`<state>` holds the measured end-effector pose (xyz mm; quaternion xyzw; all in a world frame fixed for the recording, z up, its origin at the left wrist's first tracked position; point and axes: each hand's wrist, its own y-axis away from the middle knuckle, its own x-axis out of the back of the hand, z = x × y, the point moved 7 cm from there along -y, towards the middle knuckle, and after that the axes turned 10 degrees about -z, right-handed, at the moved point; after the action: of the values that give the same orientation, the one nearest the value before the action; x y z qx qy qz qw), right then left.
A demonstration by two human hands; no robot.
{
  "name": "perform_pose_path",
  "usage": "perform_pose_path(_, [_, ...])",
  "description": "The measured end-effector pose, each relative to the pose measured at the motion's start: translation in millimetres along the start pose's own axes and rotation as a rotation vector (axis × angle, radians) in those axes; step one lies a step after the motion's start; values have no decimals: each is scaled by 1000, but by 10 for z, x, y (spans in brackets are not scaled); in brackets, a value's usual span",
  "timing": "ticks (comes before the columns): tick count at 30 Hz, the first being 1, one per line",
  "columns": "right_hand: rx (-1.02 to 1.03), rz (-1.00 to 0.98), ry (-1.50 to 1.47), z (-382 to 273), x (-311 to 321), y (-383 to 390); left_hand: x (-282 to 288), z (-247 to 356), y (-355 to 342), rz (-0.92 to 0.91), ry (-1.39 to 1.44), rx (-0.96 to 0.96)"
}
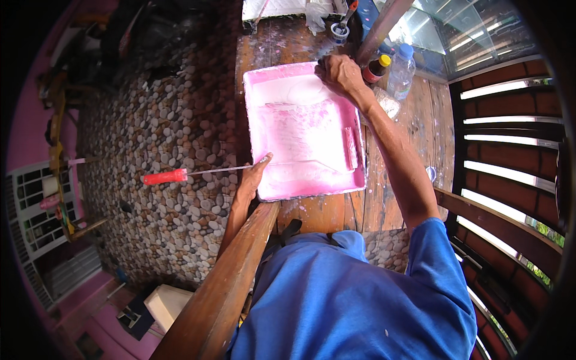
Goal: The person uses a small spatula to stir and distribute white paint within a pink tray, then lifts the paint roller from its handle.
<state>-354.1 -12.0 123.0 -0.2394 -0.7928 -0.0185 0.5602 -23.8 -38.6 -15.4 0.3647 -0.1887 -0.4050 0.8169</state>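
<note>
A pink-smeared paint tray [248, 108] with pale pink paint lies on the plank table. A paint roller with a pink-coated sleeve [351, 147] rests in it along the right side, its metal rod crossing the left rim to a red handle [165, 176] outside. My left hand [256, 174] is closed on the tray's left side, thumb at the rim beside the rod. My right hand [341, 75] has curled fingers gripping the tray's top right corner, fingertips partly hidden.
A brush in a small pot [339, 34], a dark yellow-capped bottle [374, 71] and a clear water bottle [401, 75] stand beyond. A wooden post [231, 288] rises at lower left. A slatted railing [504, 108] lines the right; pebble-patterned floor [150, 120] shows left.
</note>
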Motion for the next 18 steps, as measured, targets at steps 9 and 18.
perform_pose_path(9, [-10,21,36,121,29,-31,41,-104,-81,22,3,0])
perform_pose_path(18, [-17,-5,-7,104,79,-24,-24,37,6,-21,9,-40])
